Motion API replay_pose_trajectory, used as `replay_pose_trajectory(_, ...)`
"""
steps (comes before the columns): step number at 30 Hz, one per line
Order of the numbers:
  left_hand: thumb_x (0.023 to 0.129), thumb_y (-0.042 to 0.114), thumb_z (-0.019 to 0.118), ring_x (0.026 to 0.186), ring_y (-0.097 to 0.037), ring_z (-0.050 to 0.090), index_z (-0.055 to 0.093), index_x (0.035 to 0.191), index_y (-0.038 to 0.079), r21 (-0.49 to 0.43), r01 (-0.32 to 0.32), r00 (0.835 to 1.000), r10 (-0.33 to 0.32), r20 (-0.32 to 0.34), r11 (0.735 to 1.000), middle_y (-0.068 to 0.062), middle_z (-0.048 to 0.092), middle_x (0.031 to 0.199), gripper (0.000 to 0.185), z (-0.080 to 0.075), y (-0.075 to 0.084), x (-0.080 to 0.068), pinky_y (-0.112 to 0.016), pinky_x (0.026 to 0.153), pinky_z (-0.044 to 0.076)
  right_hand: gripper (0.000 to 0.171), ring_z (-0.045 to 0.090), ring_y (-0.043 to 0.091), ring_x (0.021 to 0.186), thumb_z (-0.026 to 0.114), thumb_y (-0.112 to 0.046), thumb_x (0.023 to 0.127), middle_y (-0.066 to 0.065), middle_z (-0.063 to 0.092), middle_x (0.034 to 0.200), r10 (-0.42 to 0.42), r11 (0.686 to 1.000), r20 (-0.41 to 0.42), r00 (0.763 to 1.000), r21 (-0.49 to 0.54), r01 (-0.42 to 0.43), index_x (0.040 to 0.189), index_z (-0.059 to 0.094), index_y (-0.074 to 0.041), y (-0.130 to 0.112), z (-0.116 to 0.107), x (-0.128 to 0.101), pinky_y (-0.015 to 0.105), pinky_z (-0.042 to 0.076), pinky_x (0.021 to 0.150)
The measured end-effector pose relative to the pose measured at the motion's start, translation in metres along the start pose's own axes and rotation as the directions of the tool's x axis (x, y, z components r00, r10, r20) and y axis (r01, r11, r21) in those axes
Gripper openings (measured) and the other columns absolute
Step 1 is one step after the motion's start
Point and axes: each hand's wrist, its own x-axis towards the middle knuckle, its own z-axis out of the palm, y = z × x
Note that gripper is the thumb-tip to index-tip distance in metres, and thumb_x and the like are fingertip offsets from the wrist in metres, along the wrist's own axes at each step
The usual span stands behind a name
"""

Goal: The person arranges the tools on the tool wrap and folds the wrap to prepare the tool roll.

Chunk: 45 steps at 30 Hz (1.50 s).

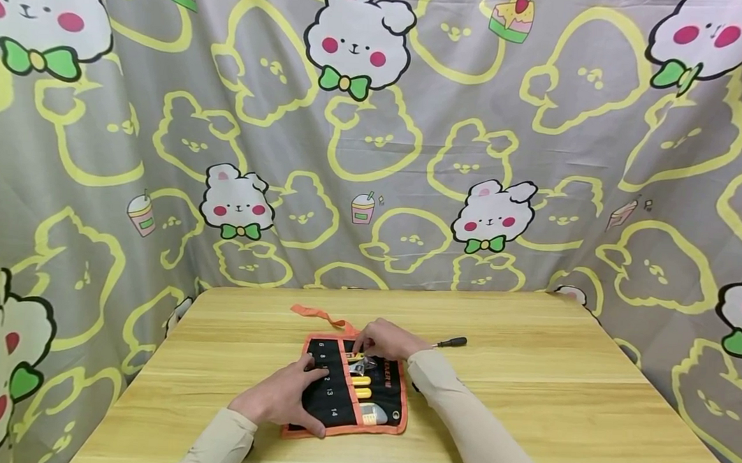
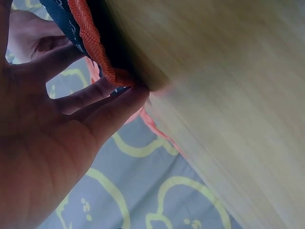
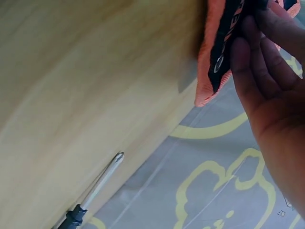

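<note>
Pale wooden bench [image 1: 525, 407] with smooth grain is seen under both hands, backed by a draped cartoon-print cloth [image 1: 413, 157]. A black fabric tool roll [image 1: 337, 404] with woven orange edging lies flat between the hands. It is pinned by the left hand [image 1: 283, 395], fingers spread flat on its numbered pockets, apparently so it stays put. The right hand [image 1: 385, 341], at the far end of the roll, is closed in a pinching grip on a metal wrench [image 1: 361, 361] with yellow handle. Beyond that grip, well apart, a black-handled screwdriver [image 1: 451, 343] rests untouched.
</note>
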Motion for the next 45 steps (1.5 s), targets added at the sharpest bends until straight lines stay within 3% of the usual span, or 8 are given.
replay_pose_trajectory(5, 0.066, 0.066, 0.088, 0.139, -0.045, 0.045, 0.055, 0.148, 0.012, 0.010, 0.001, 1.000, -0.001, -0.002, 1.000, -0.028, 0.034, 0.158, 0.103, 0.000, 0.000, 0.000, -0.061, 0.108, 0.043, 0.021, 0.048, 0.004, 0.056, 0.072, -0.003, 0.095, -0.001, 0.070, 0.074, 0.012, 0.999, -0.001, 1.000, 0.037, -0.012, 0.104, 0.082, -0.018, 0.002, 0.000, 0.002, 0.018, 0.044, 0.061)
replay_pose_trajectory(13, 0.066, 0.065, 0.088, 0.137, -0.044, 0.047, 0.055, 0.147, 0.011, 0.011, -0.004, 1.000, 0.004, -0.006, 1.000, -0.027, 0.037, 0.157, 0.103, -0.001, 0.000, 0.000, -0.061, 0.107, 0.043, 0.017, 0.066, 0.000, 0.074, 0.075, -0.004, 0.092, -0.004, 0.078, 0.094, -0.004, 0.995, 0.024, 1.000, 0.104, 0.001, 0.101, 0.083, -0.016, 0.005, -0.003, 0.006, 0.018, 0.054, 0.069)
replay_pose_trajectory(25, 0.068, 0.066, 0.087, 0.134, -0.039, 0.048, 0.055, 0.147, 0.010, 0.028, -0.027, 1.000, 0.027, -0.004, 0.999, -0.023, 0.041, 0.152, 0.102, -0.001, -0.001, 0.001, -0.058, 0.105, 0.046, 0.015, 0.064, -0.001, 0.073, 0.076, -0.004, 0.091, -0.007, 0.077, 0.089, 0.002, 0.995, 0.027, 1.000, 0.099, -0.004, 0.098, 0.082, -0.015, 0.001, 0.000, 0.014, 0.017, 0.054, 0.069)
replay_pose_trajectory(30, 0.068, 0.065, 0.087, 0.127, -0.034, 0.049, 0.056, 0.147, 0.010, 0.032, -0.033, 0.999, 0.033, -0.006, 0.999, -0.017, 0.044, 0.145, 0.101, 0.000, -0.002, 0.002, -0.056, 0.102, 0.048, 0.015, 0.063, -0.002, 0.075, 0.074, -0.007, 0.094, -0.005, 0.076, 0.092, 0.034, 0.993, 0.020, 0.999, 0.112, -0.036, 0.103, 0.081, -0.017, 0.002, 0.002, 0.013, 0.017, 0.053, 0.071)
replay_pose_trajectory(37, 0.068, 0.065, 0.087, 0.130, -0.035, 0.048, 0.055, 0.147, 0.012, 0.014, -0.018, 1.000, 0.018, -0.002, 1.000, -0.018, 0.043, 0.148, 0.101, 0.002, -0.004, 0.003, -0.057, 0.103, 0.047, 0.017, 0.062, 0.000, 0.075, 0.070, -0.008, 0.097, -0.006, 0.074, 0.091, 0.036, 0.993, 0.024, 0.999, 0.111, -0.038, 0.108, 0.080, -0.017, 0.002, 0.003, 0.011, 0.019, 0.053, 0.073)
replay_pose_trajectory(45, 0.068, 0.065, 0.087, 0.131, -0.036, 0.048, 0.055, 0.147, 0.012, 0.008, -0.012, 1.000, 0.012, -0.013, 1.000, -0.020, 0.041, 0.150, 0.101, 0.003, -0.003, 0.001, -0.058, 0.104, 0.046, 0.019, 0.067, 0.003, 0.084, 0.068, -0.005, 0.098, -0.003, 0.076, 0.102, 0.031, 0.992, -0.003, 1.000, 0.122, -0.030, 0.110, 0.079, -0.015, 0.006, -0.002, 0.000, 0.021, 0.055, 0.077)
